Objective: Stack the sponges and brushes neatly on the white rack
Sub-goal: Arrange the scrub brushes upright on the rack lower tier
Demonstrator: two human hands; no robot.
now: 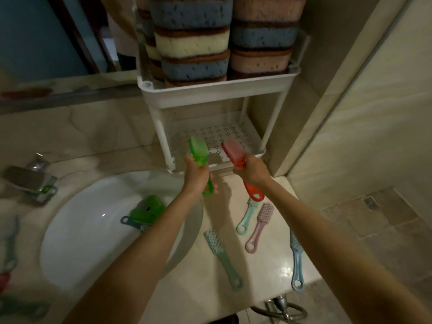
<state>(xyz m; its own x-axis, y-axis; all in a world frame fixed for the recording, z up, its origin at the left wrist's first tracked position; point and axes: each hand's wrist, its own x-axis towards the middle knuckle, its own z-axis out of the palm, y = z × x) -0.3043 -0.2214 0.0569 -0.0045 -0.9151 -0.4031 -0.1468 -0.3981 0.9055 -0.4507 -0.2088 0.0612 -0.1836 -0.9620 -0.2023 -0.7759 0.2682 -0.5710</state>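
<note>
Marble counter [268, 260]; left grip [196, 176] round green brush [198, 148], right grip [253, 170] round red brush [233, 153].

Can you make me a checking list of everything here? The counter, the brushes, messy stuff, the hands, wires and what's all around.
Surface: pale stone counter with a white sink set in it.
Job's things: white rack, sponges stacked on top, lower shelf looks bare. On the counter lie a mint brush, pink brush, teal brush and blue brush. Green brushes lie in the sink.
Clutter: metal tap beside the sink.
Grippers: left hand grips a green brush, right hand grips a red brush, both near the lower shelf.
Cables: nothing seen; only a metal hose below the counter's front edge.
Surroundings: mirror behind, tiled wall on the right.
</note>
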